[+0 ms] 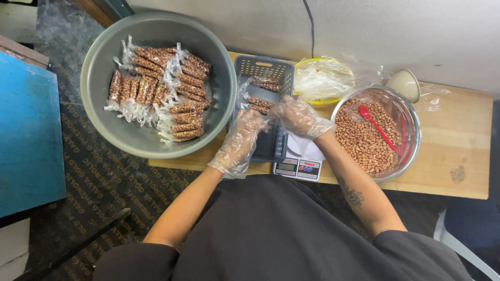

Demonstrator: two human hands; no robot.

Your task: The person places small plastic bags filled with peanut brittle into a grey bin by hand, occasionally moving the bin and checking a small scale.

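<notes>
Reaching into the blue basket [263, 70], the left hand [242, 138] and right hand [298, 117] meet over small bags of peanuts [260, 103] lying just past the fingers. Both wear thin plastic gloves. Fingers curl in, but I cannot tell what they hold. 1 big grey bowl [104, 125] of filled bags sits left; a steel bowl [411, 140] of loose peanuts sits right.

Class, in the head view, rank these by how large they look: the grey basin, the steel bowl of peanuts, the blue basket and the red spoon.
1. Grey basin
2. Steel bowl of peanuts
3. Blue basket, partly hidden by the gloved hands, so less sure
4. Red spoon
</notes>
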